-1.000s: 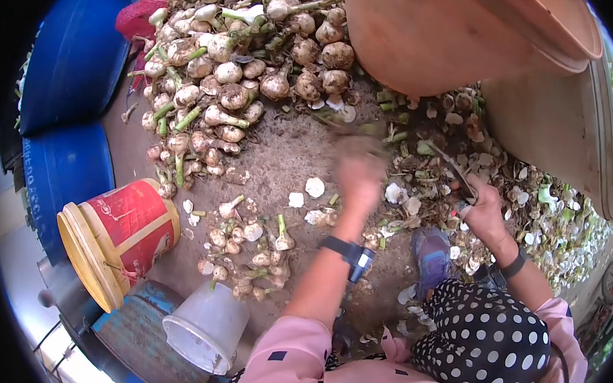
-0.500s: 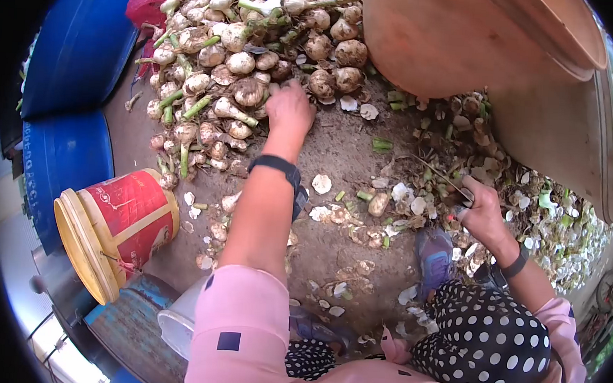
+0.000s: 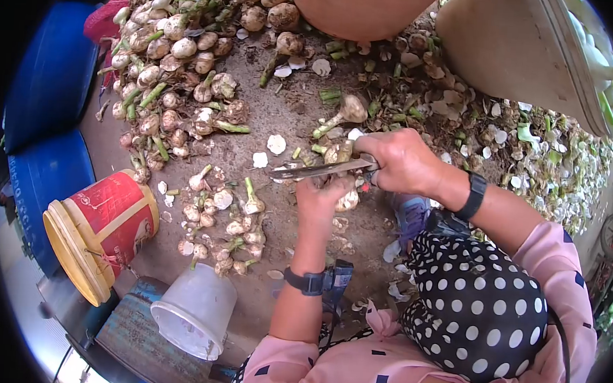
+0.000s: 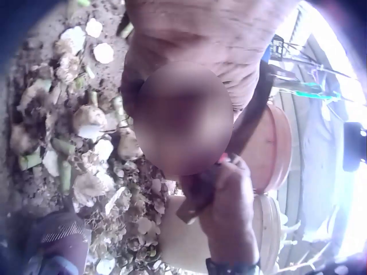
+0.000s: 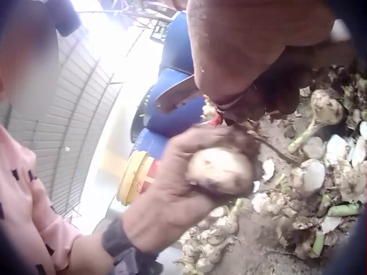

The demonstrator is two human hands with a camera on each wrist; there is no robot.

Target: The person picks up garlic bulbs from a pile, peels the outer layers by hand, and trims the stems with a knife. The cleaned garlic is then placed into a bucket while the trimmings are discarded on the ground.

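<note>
My left hand grips a garlic bulb. In the right wrist view, the bulb's pale face shows between the fingers and thumb of that hand. My right hand is wrapped round the handle of a knife, whose long dark blade points left just above my left hand. Both hands are close together over the ground. The blade's contact with the bulb is hidden. A bulb with a green stem lies beyond them.
A garlic heap spreads at the upper left, with trimmed bulbs nearer. Stem and root scraps cover the right side. A red-and-yellow bucket, a white bucket and large tubs stand around.
My left hand has come back from the heap and now holds a bulb beside my right hand. My right hand has moved left and up with the knife. The head view has shifted.
</note>
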